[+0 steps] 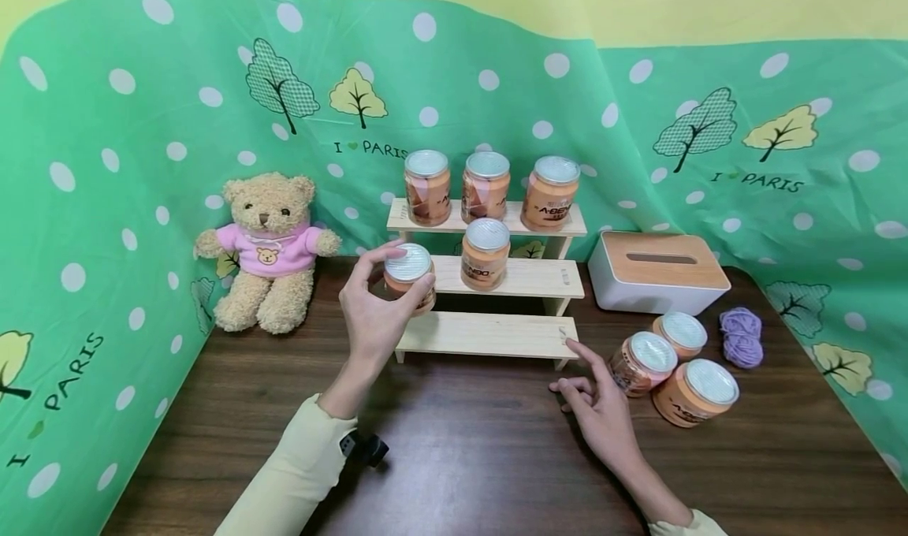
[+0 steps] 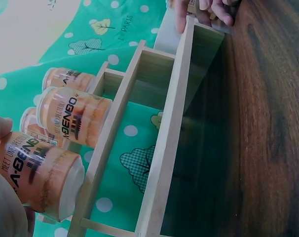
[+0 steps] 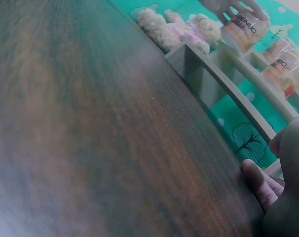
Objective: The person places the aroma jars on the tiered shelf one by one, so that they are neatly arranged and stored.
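teddy bear [image 1: 266,251] left of stepped shelf [image 1: 489,335], tissue box [image 1: 656,272] right, three jars [image 1: 670,366] before it.

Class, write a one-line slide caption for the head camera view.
Left hand holds an orange jar at the wooden stepped shelf; right hand rests beside it.

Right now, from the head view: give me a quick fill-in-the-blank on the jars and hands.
1. The left hand holds one ____.
2. The top shelf carries ____ jars.
3. The teddy bear wears a ____ shirt.
4. The right hand's forefinger touches the rack's ____ step.
Missing: jar; three; pink; bottom
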{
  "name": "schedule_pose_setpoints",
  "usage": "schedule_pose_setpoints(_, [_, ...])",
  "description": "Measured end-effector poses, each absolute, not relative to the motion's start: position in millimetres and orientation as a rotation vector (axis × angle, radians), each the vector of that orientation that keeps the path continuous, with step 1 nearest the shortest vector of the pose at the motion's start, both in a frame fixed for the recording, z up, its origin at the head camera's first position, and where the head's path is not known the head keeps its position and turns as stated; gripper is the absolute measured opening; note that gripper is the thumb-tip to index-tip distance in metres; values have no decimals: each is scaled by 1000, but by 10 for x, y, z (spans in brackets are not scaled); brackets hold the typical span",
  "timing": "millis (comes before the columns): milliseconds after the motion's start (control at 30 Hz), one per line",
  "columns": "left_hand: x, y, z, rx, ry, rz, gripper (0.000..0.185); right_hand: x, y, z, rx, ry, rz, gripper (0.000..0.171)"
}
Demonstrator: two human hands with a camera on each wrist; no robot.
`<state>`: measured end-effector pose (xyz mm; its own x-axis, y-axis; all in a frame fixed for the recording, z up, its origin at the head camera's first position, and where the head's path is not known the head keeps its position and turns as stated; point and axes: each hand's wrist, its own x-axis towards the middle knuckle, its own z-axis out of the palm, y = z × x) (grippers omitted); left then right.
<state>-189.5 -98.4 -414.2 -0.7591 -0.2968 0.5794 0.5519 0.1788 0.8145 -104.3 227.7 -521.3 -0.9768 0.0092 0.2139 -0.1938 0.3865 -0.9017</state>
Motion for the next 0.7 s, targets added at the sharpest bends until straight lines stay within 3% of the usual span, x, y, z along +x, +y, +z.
schedule_pose_setpoints(267, [-1969,-971,-4149,-243,-1794,-1701,49,-1042,2272,-5214,162,-2453,1638,65])
schedule_pose_setpoints(700, [-2082,-915,-4142,-164,-1801,-1752,71,-1046,2278,-5220,171,-2446,1651,65])
